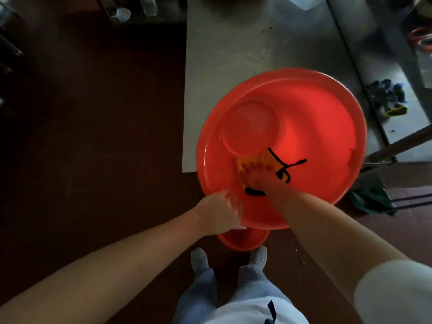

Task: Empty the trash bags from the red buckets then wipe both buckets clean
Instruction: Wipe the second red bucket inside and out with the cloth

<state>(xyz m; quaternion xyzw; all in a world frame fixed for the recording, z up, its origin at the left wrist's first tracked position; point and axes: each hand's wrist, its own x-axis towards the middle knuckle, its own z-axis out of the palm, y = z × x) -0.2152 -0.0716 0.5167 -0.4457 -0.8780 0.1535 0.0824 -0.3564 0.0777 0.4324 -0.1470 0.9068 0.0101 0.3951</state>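
Left hand (219, 212) grips bucket (315, 118) rim, right hand (257, 177) (fingers spread) presses cloth (265, 157).

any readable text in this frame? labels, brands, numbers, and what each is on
No text can be read in this frame.
Red bucket: no label or print shows on it.
Yellow cloth under the right hand: the black strokes look like its edging, not letters.
White object at the top edge: it has a blue mark, too blurred to read.
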